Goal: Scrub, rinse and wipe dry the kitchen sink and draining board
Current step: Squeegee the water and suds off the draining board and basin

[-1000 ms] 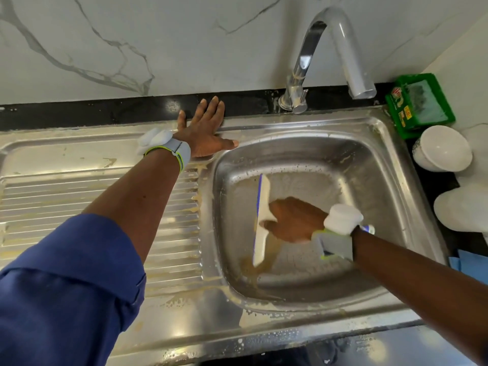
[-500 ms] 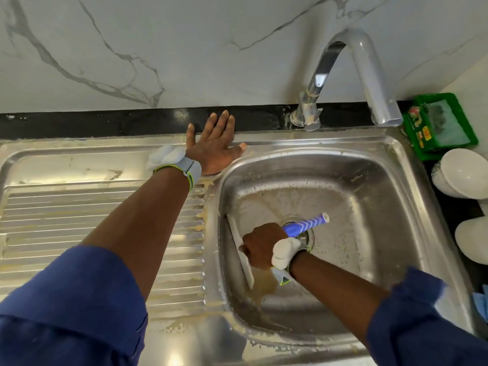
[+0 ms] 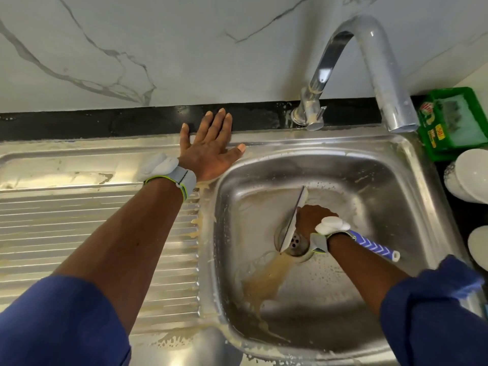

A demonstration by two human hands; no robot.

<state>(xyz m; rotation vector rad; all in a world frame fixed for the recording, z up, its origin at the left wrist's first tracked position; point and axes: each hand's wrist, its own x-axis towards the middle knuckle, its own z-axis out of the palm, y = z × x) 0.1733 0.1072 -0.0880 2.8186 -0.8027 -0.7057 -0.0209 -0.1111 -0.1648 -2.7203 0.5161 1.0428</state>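
Note:
The steel sink bowl (image 3: 369, 196) is smeared with brownish soapy water that pools in front of the drain (image 3: 297, 241). My right hand (image 3: 311, 217) is shut on a squeegee (image 3: 294, 217) with a white blade and a blue-and-white handle. Its blade stands on the bowl floor, its lower end over the drain. My left hand (image 3: 211, 151) lies flat with fingers spread on the sink's back rim, at the corner between bowl and ribbed draining board (image 3: 79, 233). Tan residue streaks the draining board.
A chrome tap (image 3: 369, 62) arches over the bowl's back right. A green soap tub (image 3: 454, 120) and white bowls (image 3: 467, 175) stand on the black counter to the right. A marble wall rises behind the sink.
My right hand has swept the squeegee from the bowl's left side to the drain, pushing brown water along. My left hand has stayed flat on the rim.

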